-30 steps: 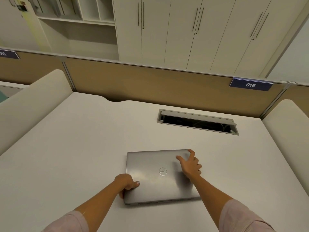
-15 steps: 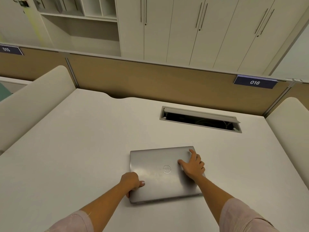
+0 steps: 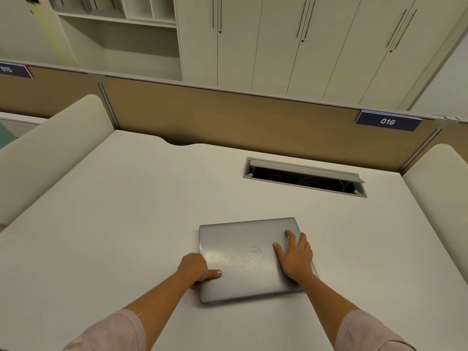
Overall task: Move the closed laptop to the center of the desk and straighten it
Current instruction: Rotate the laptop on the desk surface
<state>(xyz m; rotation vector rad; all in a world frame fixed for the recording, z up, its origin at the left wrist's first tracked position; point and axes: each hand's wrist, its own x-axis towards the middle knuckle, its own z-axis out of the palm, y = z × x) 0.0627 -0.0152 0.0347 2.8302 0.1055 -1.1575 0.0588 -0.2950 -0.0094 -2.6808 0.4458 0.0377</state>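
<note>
A closed silver laptop (image 3: 243, 249) with a round logo lies flat on the white desk (image 3: 114, 224), near the desk's front middle and turned slightly off square. My left hand (image 3: 196, 271) grips its left edge, thumb on the lid and fingers curled under the side. My right hand (image 3: 295, 257) rests on the lid's right side, fingers wrapped over the right edge.
An open cable hatch (image 3: 304, 177) is set into the desk behind the laptop. A tan divider panel (image 3: 228, 117) with a "016" label (image 3: 387, 121) runs along the back. Padded white side screens (image 3: 50, 153) flank the desk. Cabinets stand beyond.
My right hand has come down from a raised, spread pose onto the lid's right edge. The left hand keeps its grip. The laptop looks unmoved on the desk.
</note>
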